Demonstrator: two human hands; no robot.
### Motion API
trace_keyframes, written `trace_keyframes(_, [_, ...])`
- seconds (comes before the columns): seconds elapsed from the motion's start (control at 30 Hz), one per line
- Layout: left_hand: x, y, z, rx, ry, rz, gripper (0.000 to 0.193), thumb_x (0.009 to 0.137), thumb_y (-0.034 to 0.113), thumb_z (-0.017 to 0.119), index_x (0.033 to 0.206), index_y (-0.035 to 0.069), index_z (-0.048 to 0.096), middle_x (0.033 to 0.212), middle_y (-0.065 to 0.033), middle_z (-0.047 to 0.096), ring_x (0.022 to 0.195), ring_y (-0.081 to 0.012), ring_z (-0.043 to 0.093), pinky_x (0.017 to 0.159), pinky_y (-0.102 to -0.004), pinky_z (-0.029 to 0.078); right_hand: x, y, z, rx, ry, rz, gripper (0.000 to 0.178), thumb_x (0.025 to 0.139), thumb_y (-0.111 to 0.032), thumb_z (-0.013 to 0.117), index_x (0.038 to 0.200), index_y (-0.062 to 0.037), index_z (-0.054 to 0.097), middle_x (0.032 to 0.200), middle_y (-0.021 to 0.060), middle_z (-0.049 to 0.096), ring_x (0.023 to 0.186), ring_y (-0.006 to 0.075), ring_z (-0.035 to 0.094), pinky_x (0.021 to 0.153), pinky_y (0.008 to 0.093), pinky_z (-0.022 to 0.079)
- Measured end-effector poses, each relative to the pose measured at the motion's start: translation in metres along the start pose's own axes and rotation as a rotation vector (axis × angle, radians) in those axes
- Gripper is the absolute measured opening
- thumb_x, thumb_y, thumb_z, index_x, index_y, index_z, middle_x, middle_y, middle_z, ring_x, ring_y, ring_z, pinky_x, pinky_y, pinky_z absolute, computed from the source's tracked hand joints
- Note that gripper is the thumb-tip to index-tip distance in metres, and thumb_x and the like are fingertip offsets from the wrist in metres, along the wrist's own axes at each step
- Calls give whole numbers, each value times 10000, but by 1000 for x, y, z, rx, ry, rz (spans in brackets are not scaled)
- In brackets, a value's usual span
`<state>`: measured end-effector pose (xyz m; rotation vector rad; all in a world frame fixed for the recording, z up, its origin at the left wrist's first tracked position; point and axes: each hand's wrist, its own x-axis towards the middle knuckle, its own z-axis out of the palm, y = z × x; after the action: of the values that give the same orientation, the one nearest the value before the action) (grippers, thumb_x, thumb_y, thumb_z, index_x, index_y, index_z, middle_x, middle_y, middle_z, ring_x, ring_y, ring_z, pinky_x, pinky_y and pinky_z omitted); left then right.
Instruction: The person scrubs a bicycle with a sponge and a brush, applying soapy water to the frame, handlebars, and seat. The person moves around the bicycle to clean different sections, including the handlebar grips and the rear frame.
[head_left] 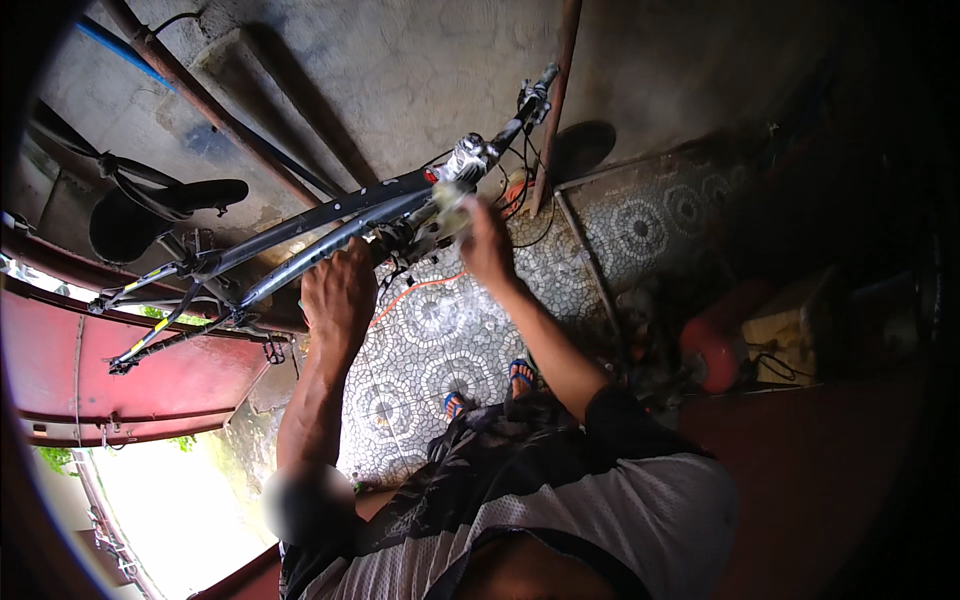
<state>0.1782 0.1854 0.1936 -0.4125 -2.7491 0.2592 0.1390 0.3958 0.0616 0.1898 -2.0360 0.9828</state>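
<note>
Left hand (340, 290), fingers curled, grips the lower tube (290, 274) of the bicycle frame (375, 196); right hand (487, 245) holds a blurred yellowish item (453, 208) near its front end.

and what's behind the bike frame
Beyond the bike frame, a grey wall shows, with a brown pole slanting across it. Whatever sits directly behind the tubes and the left hand is covered.

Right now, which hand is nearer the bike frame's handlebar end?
The right hand, with a blurred pale thing in it; the left hand is farther back, on the lower tube of the bike frame.
</note>
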Motion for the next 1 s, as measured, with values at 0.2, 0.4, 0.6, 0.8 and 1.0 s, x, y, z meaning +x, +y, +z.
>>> trace_keyframes(0.2, [19,-11,4,10,88,57,121,911,122,581,945,64,682,769,-167,730,701,-331,735,622,-455,569,32,9,13,342,-162,323,403,858,39,676,1242,-60,605,976,178,729,872,340,686,806,450,546])
trace_keyframes(0.4, [50,-30,12,69,169,124,94,897,117,596,871,61,667,719,-157,715,657,-314,733,591,-427,576,42,14,11,-154,-164,47,433,702,127,702,1080,-80,747,982,99,752,982,298,645,857,419,473])
trace_keyframes(0.6, [67,-43,26,62,201,149,62,889,129,626,883,86,671,679,-100,671,638,-280,705,545,-411,523,23,33,30,317,-189,167,365,806,37,703,1147,-79,650,1069,73,673,985,232,650,874,366,525])
trace_keyframes(0.8, [83,-60,31,27,180,206,150,899,160,634,1021,75,657,763,-82,682,643,-267,691,532,-405,502,-21,12,82,1015,-162,1400,462,971,-157,721,1362,-126,478,1326,121,611,1182,257,658,924,433,626])
trace_keyframes(1.0, [96,-62,29,-15,126,169,178,911,157,614,1050,51,648,763,-98,683,689,-285,706,578,-419,536,-13,-39,117,2009,-441,1197,275,1011,-203,627,1279,-145,610,1112,30,667,1068,219,667,977,462,569])
